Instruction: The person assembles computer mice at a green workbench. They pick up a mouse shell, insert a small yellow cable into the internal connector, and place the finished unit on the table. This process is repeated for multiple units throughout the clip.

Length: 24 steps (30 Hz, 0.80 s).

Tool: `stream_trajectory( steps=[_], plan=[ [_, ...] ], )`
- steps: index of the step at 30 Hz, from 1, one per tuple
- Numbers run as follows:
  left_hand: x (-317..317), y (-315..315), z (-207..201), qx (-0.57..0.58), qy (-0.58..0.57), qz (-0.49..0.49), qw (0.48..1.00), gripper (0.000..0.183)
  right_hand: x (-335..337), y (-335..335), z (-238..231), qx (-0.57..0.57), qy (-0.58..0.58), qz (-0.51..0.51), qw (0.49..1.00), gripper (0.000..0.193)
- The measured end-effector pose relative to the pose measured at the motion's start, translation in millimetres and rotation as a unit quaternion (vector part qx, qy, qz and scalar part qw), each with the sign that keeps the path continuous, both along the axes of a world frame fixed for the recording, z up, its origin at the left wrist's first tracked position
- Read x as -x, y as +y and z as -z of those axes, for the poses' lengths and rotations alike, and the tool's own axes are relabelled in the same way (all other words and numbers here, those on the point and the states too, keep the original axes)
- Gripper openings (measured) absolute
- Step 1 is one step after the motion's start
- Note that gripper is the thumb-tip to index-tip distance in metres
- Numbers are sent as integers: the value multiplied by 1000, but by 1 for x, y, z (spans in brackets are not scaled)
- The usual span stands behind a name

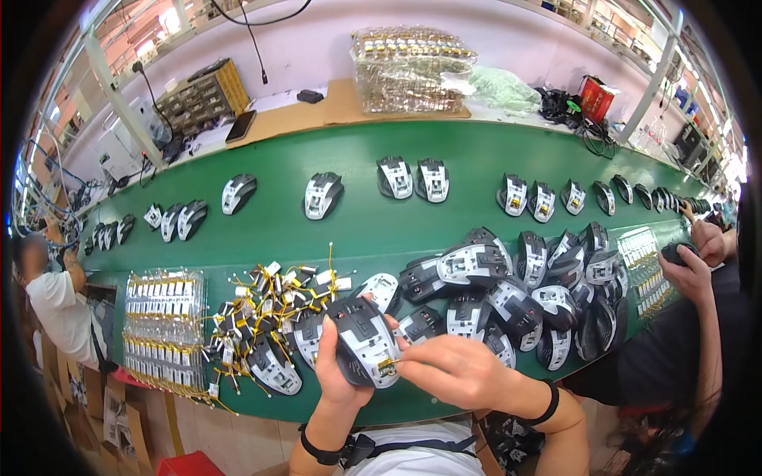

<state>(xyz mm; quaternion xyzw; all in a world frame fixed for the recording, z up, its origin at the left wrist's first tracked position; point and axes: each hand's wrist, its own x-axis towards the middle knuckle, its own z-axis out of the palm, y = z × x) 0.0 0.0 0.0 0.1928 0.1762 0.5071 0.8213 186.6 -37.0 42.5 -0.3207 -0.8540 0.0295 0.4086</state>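
My left hand (340,373) grips a computer mouse (367,333) with a black and grey shell, its cavity turned up. Over that mouse's lower end, my right hand (456,370) has its fingertips pinched at a small yellow part (386,367). Exactly what the pinch holds is too small to make out. To the left lies a loose heap of small battery packs (274,305) with yellow wires. A pile of similar open mice (484,305) covers the table on the right, and another mouse (274,366) rests just left of my left wrist.
Clear trays of batteries (163,329) stand at the left edge of the green table (286,226). A row of mice (323,195) runs along its far side. A co-worker's hands (692,266) hold a dark part at right; another person (67,305) sits far left.
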Motion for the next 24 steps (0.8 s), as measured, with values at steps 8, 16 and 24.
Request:
stream_trajectory(
  steps=[8,16,24],
  plan=[
    [-11,-5,-3,-7,36,-94,995,64,7,0,2,65,17,-2,998,29],
    [-14,-8,-2,-26,7,-146,989,66,38,-7,3,57,149,110,981,27],
    [-11,-7,-7,-70,32,-165,983,68,34,-1,6,194,230,128,945,17]
  ],
)
